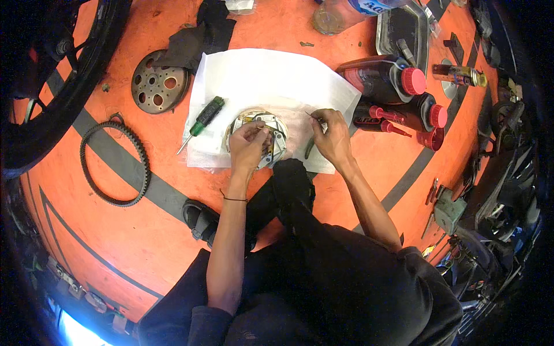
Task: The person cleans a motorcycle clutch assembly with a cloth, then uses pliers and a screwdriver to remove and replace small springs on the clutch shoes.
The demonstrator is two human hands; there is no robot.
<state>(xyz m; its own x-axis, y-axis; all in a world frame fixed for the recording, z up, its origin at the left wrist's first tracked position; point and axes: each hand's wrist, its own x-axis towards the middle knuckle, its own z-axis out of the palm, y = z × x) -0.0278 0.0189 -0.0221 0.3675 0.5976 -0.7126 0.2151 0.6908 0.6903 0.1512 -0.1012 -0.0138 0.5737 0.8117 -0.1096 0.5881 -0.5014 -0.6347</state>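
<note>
A round metal clutch assembly (279, 138) with dark curved parts and a yellow spring lies on a white foam sheet (259, 75). Over its left half is my left hand (248, 141), thumb and fingers pinched together; whatever they hold is too small or hidden to name. To the right of the assembly, my right hand (333, 135) hovers over the sheet with thumb and forefinger closed on a small, thin dark piece. A dark curved strip (310, 147) rests on the sheet beside that hand. On the sheet's left edge lies a screwdriver (206, 117) with a green and black handle.
Left of the sheet are a perforated metal clutch bell (151, 89), a black cloth (199, 43) and a toothed drive belt (85, 158). A wheel (107, 52) stands far left. Red-capped dark bottles (375, 78), a metal tray (427, 49) and a can (459, 75) are at right.
</note>
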